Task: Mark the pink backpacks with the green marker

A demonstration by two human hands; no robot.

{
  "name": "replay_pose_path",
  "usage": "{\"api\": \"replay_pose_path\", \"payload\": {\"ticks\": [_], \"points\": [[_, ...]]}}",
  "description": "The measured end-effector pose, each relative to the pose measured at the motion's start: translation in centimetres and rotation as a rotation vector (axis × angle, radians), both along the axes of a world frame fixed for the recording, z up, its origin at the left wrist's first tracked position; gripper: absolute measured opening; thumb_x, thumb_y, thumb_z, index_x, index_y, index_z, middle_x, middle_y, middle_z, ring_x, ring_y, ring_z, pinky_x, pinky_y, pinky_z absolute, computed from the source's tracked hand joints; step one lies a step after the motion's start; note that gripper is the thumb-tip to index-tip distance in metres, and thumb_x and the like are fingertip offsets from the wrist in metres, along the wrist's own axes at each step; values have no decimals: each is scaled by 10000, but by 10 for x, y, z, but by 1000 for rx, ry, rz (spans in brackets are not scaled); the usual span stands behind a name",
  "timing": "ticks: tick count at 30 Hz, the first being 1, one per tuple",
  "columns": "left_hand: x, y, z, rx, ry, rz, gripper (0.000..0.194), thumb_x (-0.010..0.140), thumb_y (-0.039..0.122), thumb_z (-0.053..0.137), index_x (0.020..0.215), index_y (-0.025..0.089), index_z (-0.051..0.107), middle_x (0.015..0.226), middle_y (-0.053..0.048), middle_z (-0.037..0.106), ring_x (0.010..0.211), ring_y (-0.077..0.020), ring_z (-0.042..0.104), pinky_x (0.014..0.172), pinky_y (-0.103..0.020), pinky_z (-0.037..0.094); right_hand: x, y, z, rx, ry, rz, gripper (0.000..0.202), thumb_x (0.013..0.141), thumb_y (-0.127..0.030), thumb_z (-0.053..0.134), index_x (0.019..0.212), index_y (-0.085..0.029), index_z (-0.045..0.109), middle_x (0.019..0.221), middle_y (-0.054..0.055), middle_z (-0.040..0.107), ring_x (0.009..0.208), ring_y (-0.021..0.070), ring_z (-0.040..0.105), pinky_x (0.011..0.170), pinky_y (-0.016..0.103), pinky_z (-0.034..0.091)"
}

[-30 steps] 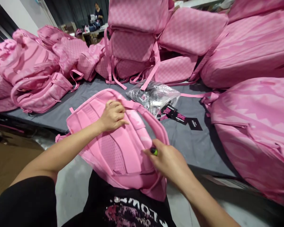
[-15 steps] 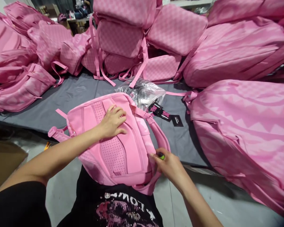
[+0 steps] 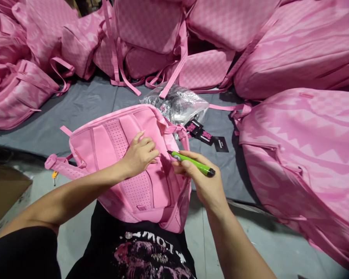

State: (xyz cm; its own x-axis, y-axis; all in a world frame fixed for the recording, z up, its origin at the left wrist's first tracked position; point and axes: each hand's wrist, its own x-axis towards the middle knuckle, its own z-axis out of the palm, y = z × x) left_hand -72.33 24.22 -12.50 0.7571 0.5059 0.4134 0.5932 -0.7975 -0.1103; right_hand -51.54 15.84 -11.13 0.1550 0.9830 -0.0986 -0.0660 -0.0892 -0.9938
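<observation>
A pink backpack [image 3: 104, 149] lies tilted at the table's front edge against my body, its padded back panel with perforated strips facing up. On that panel rests my left hand [image 3: 139, 155], fingers curled together and gripping the fabric. My right hand [image 3: 203, 174] holds a green marker [image 3: 193, 162] between thumb and fingers. The marker's dark tip points left, close to the panel's right side; whether it touches cannot be made out. A shoulder strap [image 3: 184, 197] hangs along the backpack's right side, near my right wrist.
Pink backpacks and checkered pink bags [image 3: 208, 68] are piled along the back of the grey-covered table [image 3: 84, 100]. A large pink backpack [image 3: 302, 155] stands at right. Behind my backpack lie clear plastic [image 3: 186, 102] and black tags [image 3: 221, 144]. A yellow-handled object [image 3: 55, 176] is at lower left.
My right hand has risen from the backpack's lower right side to its panel, bringing the marker into full view. My left hand's spread fingers have curled in. The view has tipped downward.
</observation>
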Motion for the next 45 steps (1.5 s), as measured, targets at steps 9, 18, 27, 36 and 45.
{"api": "replay_pose_path", "payload": {"ticks": [9,18,27,36,45], "points": [[0,-1,-9,95,-75,-22,181,894,275,637,735,197,595,755,9,597,926,-195,539,1108,-464,307,-29,19,-21,148,-251,-142,246,820,-408,708,862,-175,643,594,-19,630,492,131,583,497,252,483],[-4,-1,-15,82,-88,-15,158,909,238,605,756,206,586,756,14,576,932,-189,528,1122,-460,307,-29,25,-27,186,-434,-81,235,875,-408,642,870,-173,636,610,-16,624,491,128,562,485,253,445],[-3,-2,-13,65,-84,-9,160,923,176,556,766,202,573,757,20,578,928,-193,537,1110,-468,319,-28,29,-23,250,-636,-65,232,884,-402,630,853,-172,634,666,5,650,526,132,585,516,256,448],[-3,-1,-14,10,-83,1,156,932,233,566,780,202,581,766,21,582,920,-193,534,1113,-471,315,-30,29,-22,184,-632,-83,256,884,-422,620,854,-169,634,612,-1,621,493,137,562,499,262,439],[-3,1,-16,-31,-80,-1,139,925,232,581,790,201,580,783,13,585,922,-188,529,1135,-474,274,-26,30,-27,148,-555,-84,287,878,-456,621,874,-170,648,629,0,630,521,143,571,507,257,453]]}}
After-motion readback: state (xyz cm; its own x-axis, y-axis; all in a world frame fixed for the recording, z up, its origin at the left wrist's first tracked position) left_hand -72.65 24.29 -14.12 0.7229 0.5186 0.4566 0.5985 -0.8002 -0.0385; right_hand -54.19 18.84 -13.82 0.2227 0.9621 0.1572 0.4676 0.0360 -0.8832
